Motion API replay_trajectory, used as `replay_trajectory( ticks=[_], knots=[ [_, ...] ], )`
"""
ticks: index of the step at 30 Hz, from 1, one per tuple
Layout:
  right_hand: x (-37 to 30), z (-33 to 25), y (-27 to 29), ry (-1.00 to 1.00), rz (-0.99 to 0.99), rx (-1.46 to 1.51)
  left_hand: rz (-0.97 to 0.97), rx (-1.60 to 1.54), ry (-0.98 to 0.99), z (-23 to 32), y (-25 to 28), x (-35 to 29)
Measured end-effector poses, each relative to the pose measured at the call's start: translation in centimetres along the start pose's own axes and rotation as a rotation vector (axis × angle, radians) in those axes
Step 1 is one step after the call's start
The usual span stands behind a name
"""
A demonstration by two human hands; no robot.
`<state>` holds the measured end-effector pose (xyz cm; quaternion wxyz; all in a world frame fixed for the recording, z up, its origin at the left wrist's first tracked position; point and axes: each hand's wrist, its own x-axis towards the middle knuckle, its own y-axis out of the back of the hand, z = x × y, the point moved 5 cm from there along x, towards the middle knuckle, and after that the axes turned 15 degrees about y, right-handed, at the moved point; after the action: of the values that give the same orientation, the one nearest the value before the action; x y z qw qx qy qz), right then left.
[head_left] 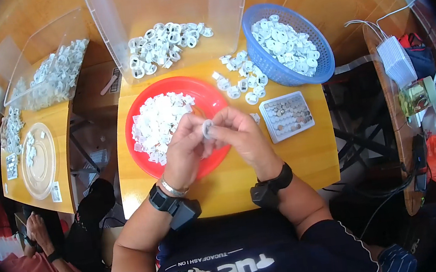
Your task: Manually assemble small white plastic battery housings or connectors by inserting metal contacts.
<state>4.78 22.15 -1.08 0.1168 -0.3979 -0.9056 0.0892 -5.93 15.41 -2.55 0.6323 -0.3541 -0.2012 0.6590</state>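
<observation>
Between the fingertips of both hands, just over the right side of a red plate, is a small white round plastic part (pixel 207 128). My left hand (pixel 184 145) pinches it from one side, and my right hand (pixel 241 137) grips it from the other. Under and beside the left hand, the red plate (pixel 211 92) bears a heap of small white plastic pieces (pixel 157 122). To the right of my right hand lies a clear tray (pixel 278 135) with rows of small round metallic pieces (pixel 291 113). The fingers partly hide the held part.
A blue basket (pixel 259 60) full of white round parts stands back right, with loose parts (pixel 244 83) beside it. Behind the plate is a clear bin (pixel 175 5) holding more. At left, another table (pixel 62 155) bears clear boxes; a co-worker (pixel 54 265) sits there. Papers (pixel 397 62) lie at right.
</observation>
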Motion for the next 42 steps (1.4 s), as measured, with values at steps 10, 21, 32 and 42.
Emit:
replay_trajectory(
  ticks=[10,21,32,42],
  knots=[
    [-0.2,-2.1,-1.2,0.445,0.026,-0.360,0.067,-0.019,0.016,-0.1,0.2,-0.1],
    [-0.3,0.2,-0.6,0.260,0.135,-0.198,0.045,-0.016,0.029,-0.4,0.4,0.0],
    [-0.6,-2.3,-2.3,0.451,0.121,-0.529,0.123,0.024,0.055,-0.8,0.4,-0.1],
    [-0.6,-2.0,-1.7,0.459,0.121,-0.522,0.094,0.031,0.041,-0.5,0.0,-0.1]
  ],
)
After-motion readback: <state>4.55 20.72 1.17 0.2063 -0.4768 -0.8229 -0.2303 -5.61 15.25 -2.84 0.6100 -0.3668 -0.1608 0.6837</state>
